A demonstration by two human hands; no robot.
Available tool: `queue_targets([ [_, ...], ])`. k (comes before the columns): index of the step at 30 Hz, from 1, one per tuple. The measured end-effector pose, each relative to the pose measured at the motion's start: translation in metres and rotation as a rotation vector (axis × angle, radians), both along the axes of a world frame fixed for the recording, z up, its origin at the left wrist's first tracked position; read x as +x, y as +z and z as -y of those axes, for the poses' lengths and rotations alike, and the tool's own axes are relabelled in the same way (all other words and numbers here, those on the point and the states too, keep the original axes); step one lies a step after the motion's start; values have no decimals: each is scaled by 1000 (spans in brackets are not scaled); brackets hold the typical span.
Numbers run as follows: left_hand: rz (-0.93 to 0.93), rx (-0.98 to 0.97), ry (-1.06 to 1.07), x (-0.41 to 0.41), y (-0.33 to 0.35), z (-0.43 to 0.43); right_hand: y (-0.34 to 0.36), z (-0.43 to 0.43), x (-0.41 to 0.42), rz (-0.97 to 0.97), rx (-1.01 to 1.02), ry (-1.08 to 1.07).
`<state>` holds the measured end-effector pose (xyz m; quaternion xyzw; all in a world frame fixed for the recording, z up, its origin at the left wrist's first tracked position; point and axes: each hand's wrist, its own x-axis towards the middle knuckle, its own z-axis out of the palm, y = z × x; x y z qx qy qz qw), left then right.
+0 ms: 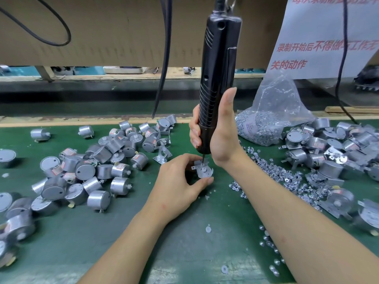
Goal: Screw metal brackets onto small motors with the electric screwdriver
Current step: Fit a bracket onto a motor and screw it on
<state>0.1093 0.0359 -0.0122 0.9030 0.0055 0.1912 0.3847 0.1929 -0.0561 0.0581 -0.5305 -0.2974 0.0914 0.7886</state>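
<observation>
My right hand (219,138) grips the lower body of the black electric screwdriver (219,64), which hangs upright from above. Its bit points down onto a metal bracket (202,163) lying on a small silver motor (204,172). My left hand (178,181) pinches that motor between thumb and fingers and holds it on the green mat (127,232). Most of the motor is hidden under the bracket and my fingers.
A heap of bare motors (86,167) covers the left of the mat. Motors with brackets (328,148) pile up at the right. A clear bag of screws (266,121) stands behind loose screws (272,171). One spare bracket (163,154) lies left of the work. Black cables (164,58) hang down.
</observation>
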Motion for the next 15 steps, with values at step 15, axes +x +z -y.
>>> queue_targets([
  [15, -98, 79, 8, -1, 0, -1, 0, -1, 0, 10, -76, -22],
])
